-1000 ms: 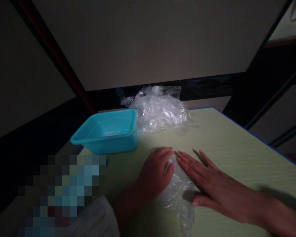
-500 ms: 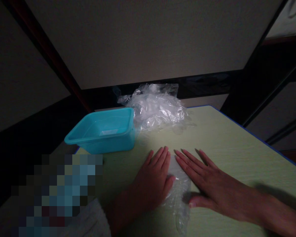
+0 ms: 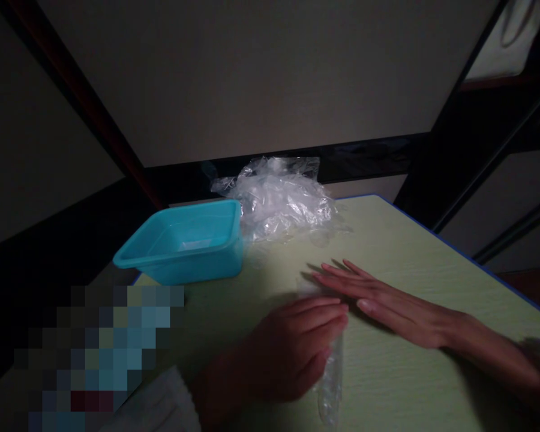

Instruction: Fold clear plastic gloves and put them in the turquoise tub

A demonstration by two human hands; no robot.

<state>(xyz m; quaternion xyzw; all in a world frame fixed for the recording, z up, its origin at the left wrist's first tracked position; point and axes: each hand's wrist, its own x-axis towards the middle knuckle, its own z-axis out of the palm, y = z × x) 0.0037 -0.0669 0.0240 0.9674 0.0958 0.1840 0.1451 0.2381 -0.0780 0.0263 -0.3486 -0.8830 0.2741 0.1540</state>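
Note:
A thin, clear plastic disposable glove [image 3: 330,387] lies flattened on the table, one rounded finger end pointing towards me. My left hand [image 3: 297,345] is over its middle, fingers pressed together and bent to the right. That hand hides part of the glove, and its thumb is out of sight, so I cannot make out what is in its fingers. My right hand [image 3: 378,297] is tilted on edge just above the table, fingers stretched out and apart, holding nothing. Its fingertips hover near the glove's far end.
A turquoise plastic basin [image 3: 207,264] sits at the table's back left corner. Beside it is a crumpled heap of clear plastic [image 3: 288,207]. The pale table [image 3: 414,258] has a blue edge, and a panel [image 3: 274,78] stands behind it. A blurred-out patch covers the lower left.
Both hands lay flat on either side of the glove. The left has turned and shifted right across it, fingers drawn together. The right has lifted and rolled onto its edge.

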